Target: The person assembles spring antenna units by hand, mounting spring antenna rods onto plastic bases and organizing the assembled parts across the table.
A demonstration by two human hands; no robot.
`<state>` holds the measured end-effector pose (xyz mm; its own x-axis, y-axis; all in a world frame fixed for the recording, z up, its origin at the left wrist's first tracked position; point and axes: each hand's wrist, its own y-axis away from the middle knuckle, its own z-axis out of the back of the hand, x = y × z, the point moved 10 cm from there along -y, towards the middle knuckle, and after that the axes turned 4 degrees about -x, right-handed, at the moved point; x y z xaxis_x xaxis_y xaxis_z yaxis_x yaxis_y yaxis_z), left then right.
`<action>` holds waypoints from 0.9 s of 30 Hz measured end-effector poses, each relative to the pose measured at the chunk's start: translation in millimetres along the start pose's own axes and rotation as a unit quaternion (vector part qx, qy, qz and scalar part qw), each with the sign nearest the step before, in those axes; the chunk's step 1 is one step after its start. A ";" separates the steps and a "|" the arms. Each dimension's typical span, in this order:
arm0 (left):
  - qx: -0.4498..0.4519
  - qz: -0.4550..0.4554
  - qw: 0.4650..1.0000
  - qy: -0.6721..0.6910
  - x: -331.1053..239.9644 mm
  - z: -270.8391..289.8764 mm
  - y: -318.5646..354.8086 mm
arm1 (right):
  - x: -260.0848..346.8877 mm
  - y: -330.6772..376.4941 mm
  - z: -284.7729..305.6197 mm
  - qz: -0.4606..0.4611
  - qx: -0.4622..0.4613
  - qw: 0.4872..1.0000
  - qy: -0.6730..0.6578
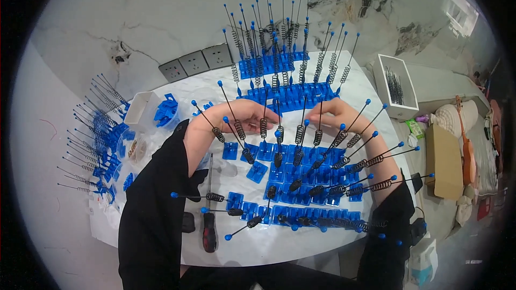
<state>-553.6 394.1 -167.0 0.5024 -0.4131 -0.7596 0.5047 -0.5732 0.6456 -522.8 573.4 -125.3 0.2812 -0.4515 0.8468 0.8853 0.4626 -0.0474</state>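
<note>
Rows of blue plastic bases, each with a black coil spring and a thin rod tipped by a blue ball, cover the white table in front of me. My left hand reaches over them from the left, fingers loosely curled and apart, partly hidden by springs. Opposite it, my right hand is bent inward with its thumb and fingers apart. A gap lies between the fingertips of the two hands, just on my side of another row of blue spring stands. I see nothing held in either hand.
A red-and-black screwdriver lies near my left forearm. More spring stands line the left edge, by a white box and loose blue parts. Wall sockets are behind. At right stands a white box of springs.
</note>
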 end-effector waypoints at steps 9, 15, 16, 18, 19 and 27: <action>0.019 -0.042 0.999 -0.025 -11.7 -11.1 -0.5 | -48.4 38.4 51.7 -0.103 -0.131 0.983 0.079; 0.022 -0.065 0.997 -0.038 -15.6 -10.7 -8.5 | -43.6 22.7 46.6 -0.046 -0.168 0.982 0.080; 0.023 -0.065 0.997 -0.044 -15.2 -8.9 -10.0 | -41.2 21.0 45.0 -0.046 -0.166 0.982 0.079; 0.011 -0.062 0.997 -0.045 -12.1 -1.7 -11.1 | -32.8 17.5 42.7 -0.030 -0.160 0.982 0.093; 0.003 -0.066 0.996 -0.052 -14.1 -0.7 -9.5 | -31.8 18.2 44.3 -0.031 -0.159 0.982 0.093; -0.078 0.002 0.994 -0.071 -7.1 22.7 2.6 | -63.1 47.7 88.6 -0.041 -0.335 0.936 0.101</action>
<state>-571.8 379.5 -161.8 0.4051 -0.5179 -0.7535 0.6109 -0.4598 0.6445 -531.1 691.6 -134.1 0.2061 -0.6309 0.7480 0.9218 -0.1312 -0.3647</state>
